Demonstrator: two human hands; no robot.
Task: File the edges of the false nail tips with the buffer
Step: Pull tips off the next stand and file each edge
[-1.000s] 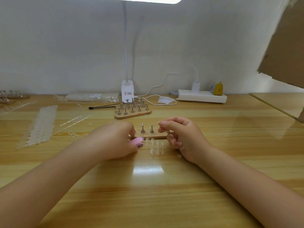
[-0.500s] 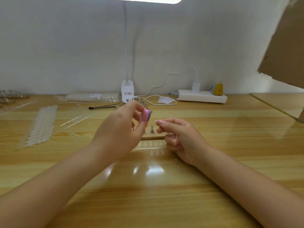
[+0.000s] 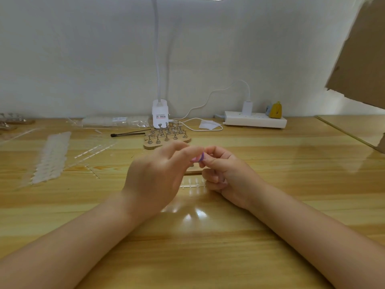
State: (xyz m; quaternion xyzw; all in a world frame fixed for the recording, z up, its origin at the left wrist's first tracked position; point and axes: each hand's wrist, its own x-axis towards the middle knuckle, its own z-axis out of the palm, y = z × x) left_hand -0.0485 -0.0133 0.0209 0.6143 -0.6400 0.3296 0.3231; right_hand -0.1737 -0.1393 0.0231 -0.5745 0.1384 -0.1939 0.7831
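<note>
Both hands raised over table (image 3: 291, 163) centre: left hand (image 3: 154, 176) left of right hand (image 3: 227, 176), buffer (image 3: 199, 157) between their fingertips. Nail tip strip (image 3: 192, 183) on table below hands. Stand board (image 3: 166, 137) behind hands. Lamp base (image 3: 160, 114) farther back, power strip (image 3: 255, 121) to its right.

Nail-craft workstation, small studio or home desk. Evidence: glossy wooden table (image 3: 270, 155) against a plain white wall (image 3: 83, 59); clip-on desk lamp (image 3: 160, 113); power strip (image 3: 255, 121); wooden stand of metal nail holders (image 3: 166, 136); rows of clear nail tips (image 3: 51, 157); bagged supplies (image 3: 115, 122); cardboard (image 3: 362, 55) at right.
</note>
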